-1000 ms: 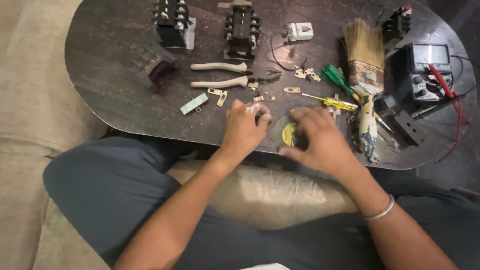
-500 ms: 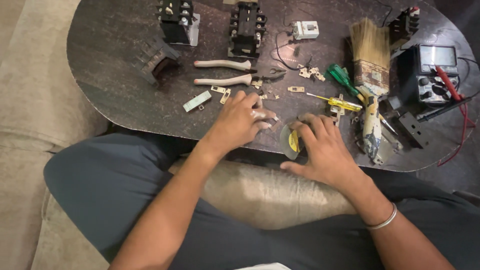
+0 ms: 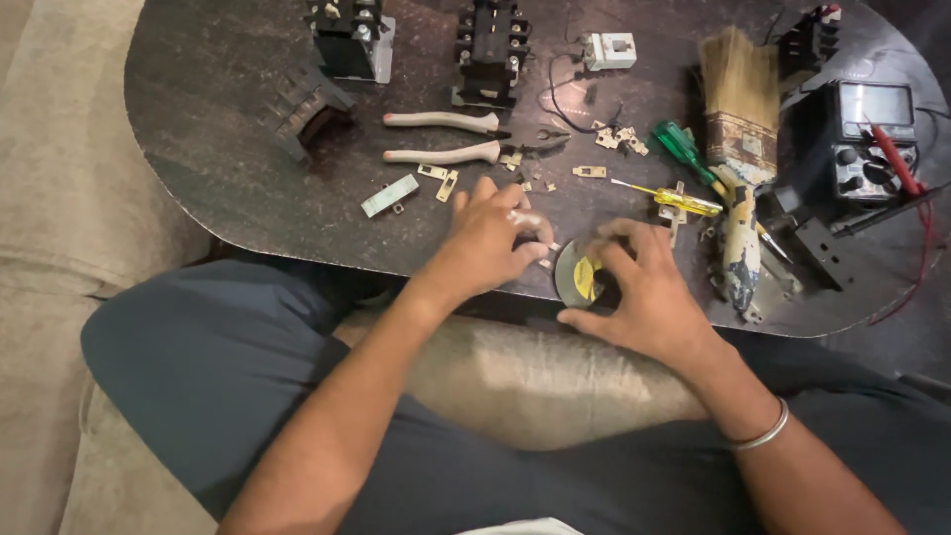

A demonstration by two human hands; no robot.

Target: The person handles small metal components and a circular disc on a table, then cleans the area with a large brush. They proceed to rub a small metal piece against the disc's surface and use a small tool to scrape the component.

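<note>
Grey tape roll — right hand touching, left hand beside.

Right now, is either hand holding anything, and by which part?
The right hand grips a grey roll of tape by its rim. The left hand pinches a small metal piece, mostly hidden.

Tape roll partly hidden under right hand; fingers blurred; contactors cut off at top.

A round grey tape roll with yellow core lies at the table's six o'clock edge, partly covered.
</note>
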